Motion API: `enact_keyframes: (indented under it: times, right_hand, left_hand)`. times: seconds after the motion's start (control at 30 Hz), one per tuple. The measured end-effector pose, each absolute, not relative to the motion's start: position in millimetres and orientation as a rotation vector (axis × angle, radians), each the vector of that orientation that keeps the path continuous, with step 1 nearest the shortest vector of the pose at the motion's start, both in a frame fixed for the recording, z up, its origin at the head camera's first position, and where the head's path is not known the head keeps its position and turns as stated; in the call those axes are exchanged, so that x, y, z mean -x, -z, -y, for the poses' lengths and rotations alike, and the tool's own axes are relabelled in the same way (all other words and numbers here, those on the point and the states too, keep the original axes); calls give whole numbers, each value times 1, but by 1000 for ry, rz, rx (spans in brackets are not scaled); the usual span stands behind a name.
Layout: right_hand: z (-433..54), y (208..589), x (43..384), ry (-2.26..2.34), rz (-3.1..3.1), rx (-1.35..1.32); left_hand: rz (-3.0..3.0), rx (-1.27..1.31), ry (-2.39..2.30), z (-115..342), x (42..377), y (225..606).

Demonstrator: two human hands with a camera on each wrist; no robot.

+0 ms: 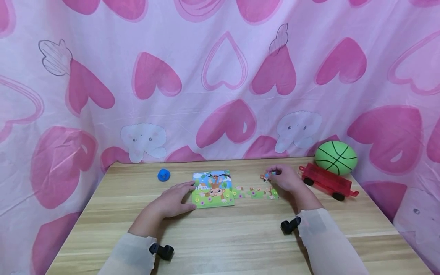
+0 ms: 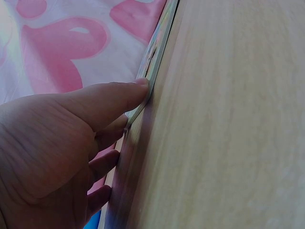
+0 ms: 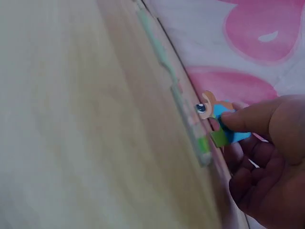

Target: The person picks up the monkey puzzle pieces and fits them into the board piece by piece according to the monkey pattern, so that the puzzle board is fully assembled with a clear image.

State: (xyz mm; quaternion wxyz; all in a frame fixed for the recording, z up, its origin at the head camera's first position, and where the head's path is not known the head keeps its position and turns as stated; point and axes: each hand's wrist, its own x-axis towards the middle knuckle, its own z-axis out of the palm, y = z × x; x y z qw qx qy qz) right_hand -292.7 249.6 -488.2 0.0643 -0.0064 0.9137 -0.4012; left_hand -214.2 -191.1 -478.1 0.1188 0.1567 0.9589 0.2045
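Note:
A jigsaw puzzle [image 1: 214,190] with a monkey picture lies flat on the wooden table. At its left edge rests my left hand [image 1: 175,200], thumb [image 2: 119,98] against the near corner and the other fingers along the side. My right hand [image 1: 283,177] pinches a small puzzle piece [image 3: 221,124] between thumb and fingers; blue, green and orange-brown show on it, plus a printed eye. Below that hand, several loose puzzle pieces [image 1: 256,193] form a row to the right of the puzzle. The leftmost piece [image 1: 238,192] sits right at the puzzle's right edge.
Toward the back left of the table [image 1: 220,236] stands a small blue toy [image 1: 164,175]. A red toy wagon [image 1: 326,180] and a green ball [image 1: 336,157] with black lines are at the right, beyond my right hand. A pink heart-patterned cloth [image 1: 192,76] hangs behind the table.

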Motion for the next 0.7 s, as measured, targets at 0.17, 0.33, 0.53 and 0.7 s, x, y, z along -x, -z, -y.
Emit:
enact_keyframes:
  times: [0.17,0.33,0.53,0.7]
  right_hand:
    - [-235,478,288,1337,-2665,41]
    - [-208,471,284,1366,-2603,135]
    - [-173,468,285,1267,-2638,357]
    - [-149,466,284,1286,-2570,404]
  left_hand:
    - [-2803,-460,-594,191,214,478]
    - [-2803,-457,-586,191,214,478]
    - [-2806,-460,-596,191,214,478]
    - [-2806,-463,-597,191,214,477]
